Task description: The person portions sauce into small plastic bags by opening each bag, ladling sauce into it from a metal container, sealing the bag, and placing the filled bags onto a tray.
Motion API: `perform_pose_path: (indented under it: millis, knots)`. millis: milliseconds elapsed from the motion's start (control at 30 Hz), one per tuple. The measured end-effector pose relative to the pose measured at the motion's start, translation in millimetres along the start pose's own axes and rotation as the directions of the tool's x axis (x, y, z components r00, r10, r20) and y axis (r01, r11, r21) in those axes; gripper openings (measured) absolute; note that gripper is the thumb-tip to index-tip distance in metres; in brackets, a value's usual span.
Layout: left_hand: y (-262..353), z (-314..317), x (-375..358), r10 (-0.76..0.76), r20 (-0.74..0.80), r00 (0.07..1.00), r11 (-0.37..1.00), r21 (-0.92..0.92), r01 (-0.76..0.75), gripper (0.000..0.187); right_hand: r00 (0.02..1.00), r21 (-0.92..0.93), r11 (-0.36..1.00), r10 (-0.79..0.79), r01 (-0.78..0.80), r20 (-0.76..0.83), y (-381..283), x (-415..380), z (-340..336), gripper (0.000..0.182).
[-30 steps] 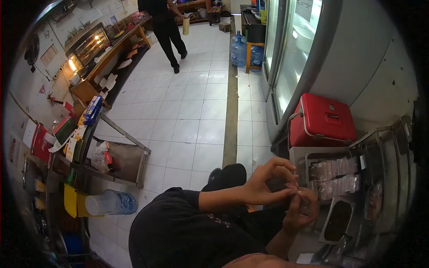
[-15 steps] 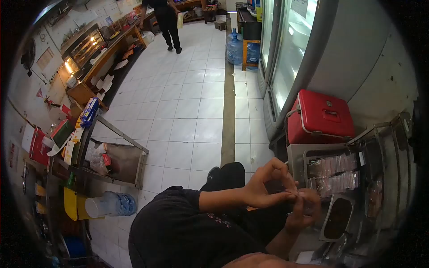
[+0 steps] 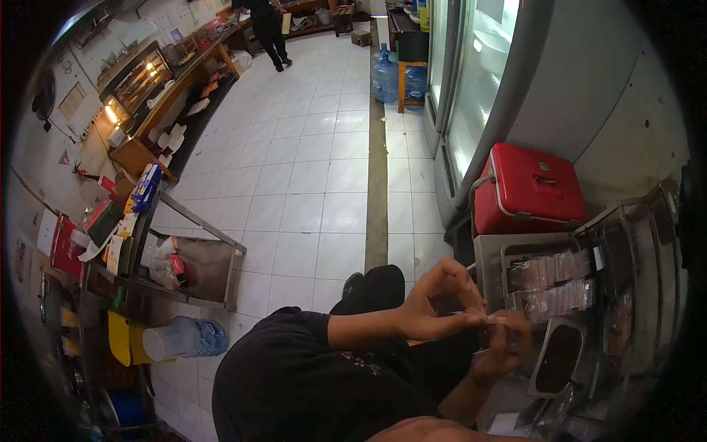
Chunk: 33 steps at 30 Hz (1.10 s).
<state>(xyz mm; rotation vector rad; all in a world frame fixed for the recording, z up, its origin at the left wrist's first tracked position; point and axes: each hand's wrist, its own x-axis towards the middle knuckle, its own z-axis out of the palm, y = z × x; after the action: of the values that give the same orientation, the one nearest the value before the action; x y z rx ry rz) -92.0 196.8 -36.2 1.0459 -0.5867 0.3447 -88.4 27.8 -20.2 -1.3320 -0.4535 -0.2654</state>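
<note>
My left hand [image 3: 442, 302] and my right hand [image 3: 504, 346] meet fingertip to fingertip over my lap, beside the metal table. Both pinch something small and thin that I cannot make out. Just right of them, a metal tray [image 3: 507, 254] holds two rows of small clear plastic packets [image 3: 552, 298]. Nearer to me lies a steel container [image 3: 557, 357] with dark contents.
A red cooler box [image 3: 534, 188] stands behind the tray, next to a glass-door fridge [image 3: 479, 88]. At the left are a metal table [image 3: 199, 269] and a clear plastic water bottle [image 3: 184, 337]. A person in dark clothes [image 3: 266, 29] stands far back.
The person at the back has shifted slightly farther away, with the legs in a new stance. My hands stay together with only slight finger movement.
</note>
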Motion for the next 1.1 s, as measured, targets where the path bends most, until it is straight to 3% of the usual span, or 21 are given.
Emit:
perform_pose_path:
  millis: [67,133,167,233,267,300,333,367,433,467,500,533,567,633,733,800,900,1000,1033,1100]
  knots:
    - [-1,-3,1,-0.035,0.018,0.999,0.999,-0.018,0.036,0.039,0.998,-0.049,0.997,-0.052,0.054,0.041,0,1,-2,0.006]
    - [1,-7,5,-0.192,0.064,0.979,0.939,-0.278,0.203,0.034,0.997,-0.096,0.993,-0.072,0.075,0.038,2,2,-3,0.005]
    - [2,-8,6,-0.196,0.067,0.978,0.938,-0.279,0.207,0.034,0.995,-0.142,0.985,-0.095,0.1,0.038,2,3,-3,0.005]
    - [2,-9,7,-0.383,0.114,0.916,0.916,-0.083,0.393,0.034,0.986,-0.219,0.962,-0.148,0.16,0.073,2,9,-2,0.006]
    - [2,-10,8,-0.394,0.123,0.911,0.91,-0.088,0.405,0.034,0.974,-0.294,0.93,-0.195,0.22,0.113,1,11,-1,0.006]
    - [1,-9,8,-0.376,0.18,0.909,0.926,0.028,0.377,0.034,0.978,-0.308,0.929,-0.186,0.205,0.091,3,12,1,0.006]
    - [0,-7,9,-0.367,0.252,0.895,0.93,0.13,0.345,0.035,0.985,-0.231,0.959,-0.144,0.162,0.092,5,11,4,0.007]
    - [-2,-14,8,-0.448,0.283,0.848,0.892,0.201,0.404,0.03,0.992,-0.166,0.98,-0.101,0.113,0.077,7,9,4,0.007]
    - [-8,-18,0,-0.573,0.239,0.784,0.82,0.144,0.555,0.031,0.983,-0.247,0.956,-0.132,0.161,0.131,13,12,-7,0.01]
    - [-3,-12,0,-0.633,0.2,0.748,0.767,0.029,0.641,0.03,0.985,-0.308,0.939,-0.119,0.154,0.128,9,14,-11,0.012]
    - [-15,-18,-7,-0.556,0.177,0.812,0.83,0.067,0.554,0.027,0.987,-0.368,0.919,-0.101,0.142,0.129,4,14,-12,0.013]
    - [-4,-12,0,-0.654,0.148,0.742,0.744,-0.053,0.667,0.023,0.999,-0.367,0.93,-0.013,0.026,0.037,5,7,-15,0.015]
    - [-8,-10,7,-0.631,0.129,0.765,0.776,0.1,0.623,0.02,0.999,-0.388,0.922,-0.034,0.016,-0.039,6,2,-19,0.014]
    - [-25,-4,8,-0.649,-0.073,0.757,0.732,0.212,0.648,0.02,0.983,-0.403,0.915,-0.097,0.026,-0.157,11,-9,-30,0.013]
    - [-47,2,21,-0.547,-0.159,0.822,0.733,0.382,0.562,0.024,0.958,-0.447,0.888,-0.214,0.111,-0.188,5,-24,-40,0.014]
    - [-57,17,37,-0.491,-0.156,0.857,0.737,0.451,0.504,0.025,0.949,-0.419,0.878,-0.3,0.233,-0.099,2,-28,-44,0.015]
    - [-85,41,57,-0.311,-0.113,0.944,0.762,0.564,0.318,0.029,0.945,-0.409,0.871,-0.323,0.272,-0.06,-3,-33,-48,0.013]
    - [-120,53,72,-0.259,-0.081,0.962,0.742,0.622,0.252,0.031,0.952,-0.363,0.894,-0.301,0.262,-0.053,-4,-38,-53,0.013]
    - [-127,52,74,-0.276,-0.127,0.953,0.719,0.63,0.292,0.03,0.951,-0.36,0.894,-0.305,0.267,-0.051,-6,-40,-55,0.013]
    - [-145,38,79,-0.207,-0.141,0.968,0.719,0.649,0.248,0.03,0.971,-0.35,0.922,-0.215,0.167,-0.103,-10,-42,-60,0.012]
